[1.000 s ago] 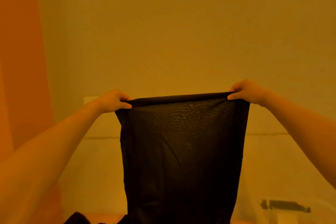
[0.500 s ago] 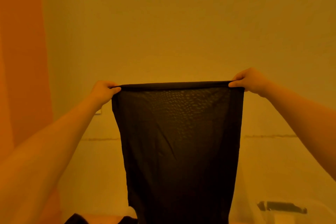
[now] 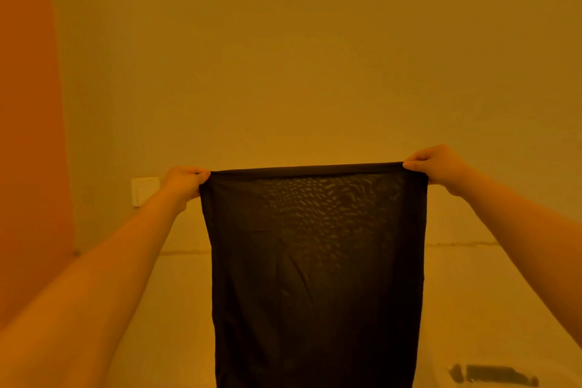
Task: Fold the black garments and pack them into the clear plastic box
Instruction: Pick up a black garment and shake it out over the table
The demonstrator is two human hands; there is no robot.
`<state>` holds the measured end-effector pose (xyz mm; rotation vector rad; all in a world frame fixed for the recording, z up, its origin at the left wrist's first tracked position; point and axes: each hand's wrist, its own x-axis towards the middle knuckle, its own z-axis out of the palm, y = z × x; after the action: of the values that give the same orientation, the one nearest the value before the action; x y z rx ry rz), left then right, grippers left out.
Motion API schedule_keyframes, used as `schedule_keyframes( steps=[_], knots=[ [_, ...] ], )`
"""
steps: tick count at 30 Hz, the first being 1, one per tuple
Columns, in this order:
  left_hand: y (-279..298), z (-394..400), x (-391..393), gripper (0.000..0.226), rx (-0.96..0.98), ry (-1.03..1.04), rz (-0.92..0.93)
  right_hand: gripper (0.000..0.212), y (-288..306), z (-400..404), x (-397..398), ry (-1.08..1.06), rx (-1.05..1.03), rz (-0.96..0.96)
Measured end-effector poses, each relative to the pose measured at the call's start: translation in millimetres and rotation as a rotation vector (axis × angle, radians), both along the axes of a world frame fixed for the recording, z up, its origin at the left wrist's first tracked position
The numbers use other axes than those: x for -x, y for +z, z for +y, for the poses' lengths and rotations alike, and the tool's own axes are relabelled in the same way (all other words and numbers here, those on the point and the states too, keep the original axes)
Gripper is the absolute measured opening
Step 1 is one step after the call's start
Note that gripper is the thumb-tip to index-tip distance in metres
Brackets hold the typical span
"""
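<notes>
A thin black garment (image 3: 315, 277) hangs in front of me, stretched flat by its top hem and slightly see-through near the top. My left hand (image 3: 182, 181) pinches the hem's left corner. My right hand (image 3: 436, 165) pinches the right corner, a little higher. The garment's lower end runs out of the frame's bottom. A dark latch of the clear plastic box (image 3: 494, 375) shows at the bottom right; the rest of the box is faint or hidden.
A plain wall fills the upper view, with a light switch plate (image 3: 143, 190) behind my left wrist. An orange surface (image 3: 28, 135) stands along the left edge. A pale bed or mattress (image 3: 176, 309) lies below the garment.
Both hands have lifted the garment and pulled its top hem wider and tauter. The dark cloth pile at the bottom left has dropped out of view.
</notes>
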<state>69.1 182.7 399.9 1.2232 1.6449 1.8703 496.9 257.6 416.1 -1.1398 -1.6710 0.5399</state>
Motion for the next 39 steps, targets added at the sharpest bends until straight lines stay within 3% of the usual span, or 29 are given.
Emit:
schedule_keyframes(
  steps=[5,11,17,19,22,26,29,33,35,38,39],
  knots=[
    [3.1,28.9,-2.4,0.021,-0.063,0.054,-0.027,0.013,1.3,24.9,6.6,-0.088,-0.082,0.0],
    [46.6,29.3,-12.8,0.025,-0.307,0.118,-0.045,0.011,22.5,20.3,11.8,-0.17,-0.322,0.185],
    [38.5,-29.9,-9.1,0.011,-0.397,-0.042,-0.06,0.01,14.3,-19.7,-5.2,-0.067,-0.295,0.246],
    [22.6,-61.0,-7.7,0.018,-0.378,-0.098,-0.02,0.02,4.2,-44.2,-6.7,-0.013,-0.276,0.25],
    [-17.1,-110.2,-8.0,0.024,-0.3,-0.185,-0.003,0.028,-23.8,-88.1,-10.2,0.089,-0.183,0.216],
    [-104.8,-178.0,-5.8,0.046,-0.095,-0.22,-0.001,0.041,-96.5,-143.9,-27.3,0.206,-0.009,-0.01],
    [-191.0,-222.3,-5.1,0.03,0.118,-0.177,0.062,0.036,-157.0,-183.6,-39.1,0.236,0.106,-0.236],
    [-287.8,-278.2,-11.1,0.04,0.34,-0.208,0.14,0.014,-236.1,-227.3,-50.7,0.257,0.241,-0.495],
    [-317.2,-301.6,-13.6,0.038,0.422,-0.227,0.179,0.014,-269.9,-242.7,-58.7,0.27,0.321,-0.624],
    [-353.3,-326.1,-6.8,0.046,0.549,-0.252,0.267,0.012,-295.6,-271.0,-60.2,0.306,0.44,-0.609],
    [-360.2,-332.8,-6.4,0.046,0.609,-0.28,0.308,0.027,-303.2,-275.9,-63.1,0.338,0.484,-0.57]
  ],
)
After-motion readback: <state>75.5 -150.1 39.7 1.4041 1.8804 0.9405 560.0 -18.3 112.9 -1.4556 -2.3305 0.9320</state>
